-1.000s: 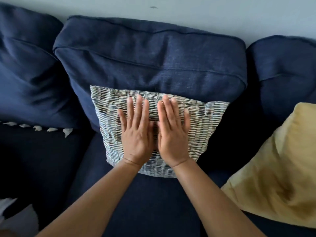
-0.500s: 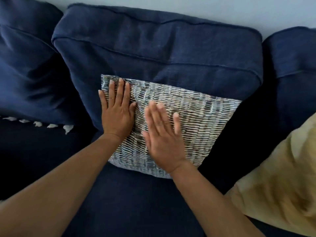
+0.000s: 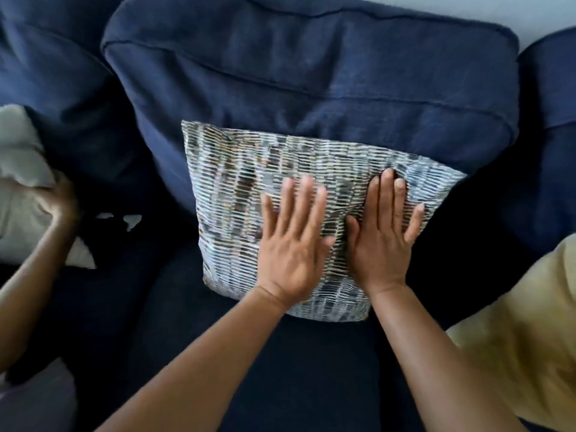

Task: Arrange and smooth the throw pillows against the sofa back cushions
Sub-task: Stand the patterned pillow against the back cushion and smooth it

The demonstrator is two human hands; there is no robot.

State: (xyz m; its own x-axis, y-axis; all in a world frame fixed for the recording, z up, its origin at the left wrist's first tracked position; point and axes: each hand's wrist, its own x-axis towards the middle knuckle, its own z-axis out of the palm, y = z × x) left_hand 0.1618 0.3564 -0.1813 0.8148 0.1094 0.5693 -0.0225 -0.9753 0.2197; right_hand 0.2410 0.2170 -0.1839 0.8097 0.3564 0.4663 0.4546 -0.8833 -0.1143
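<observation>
A throw pillow with a grey, white and tan woven pattern leans upright against the middle navy back cushion of the sofa. My left hand lies flat on the pillow's middle, fingers spread and slightly blurred. My right hand presses flat on the pillow's right part, its fingertips near the upper right edge, where the fabric puckers a little. Neither hand grips anything. A mustard yellow pillow lies at the right on the seat, partly out of frame.
At the left, another person's arm reaches in, and its hand holds a cream pillow against the left navy back cushion. The navy seat spreads below the patterned pillow. A pale wall runs behind the sofa.
My left hand slid from the pillow's left edge to its middle, and my right hand moved toward its right side. Another person's arm with a cream pillow came into view at the left.
</observation>
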